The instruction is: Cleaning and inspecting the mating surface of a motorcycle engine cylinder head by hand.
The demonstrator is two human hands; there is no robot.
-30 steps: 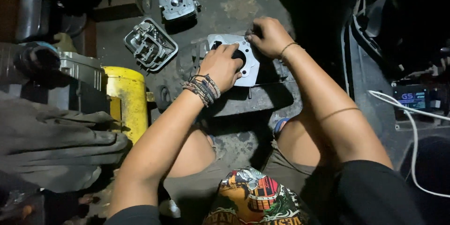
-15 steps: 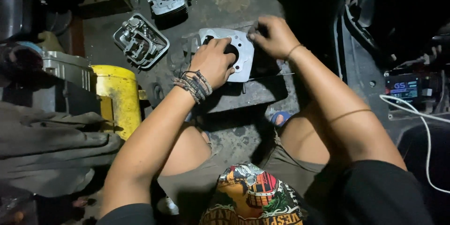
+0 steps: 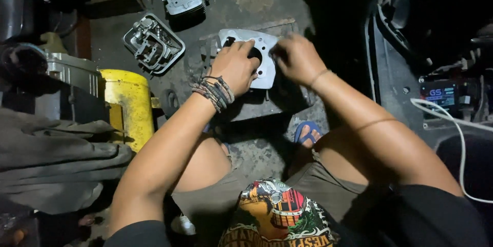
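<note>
On the floor, both hands, left hand (image 3: 237,66) and right hand (image 3: 296,58), press a grey cylinder block (image 3: 264,54).

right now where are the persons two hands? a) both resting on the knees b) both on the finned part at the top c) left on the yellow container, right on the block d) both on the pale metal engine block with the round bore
d: the left hand lies flat over the bore of the pale metal engine block, and the right hand touches its right edge; the yellow container sits untouched to the left.

Grey metal cylinder block (image 3: 259,54) — flat face up, on floor
</note>
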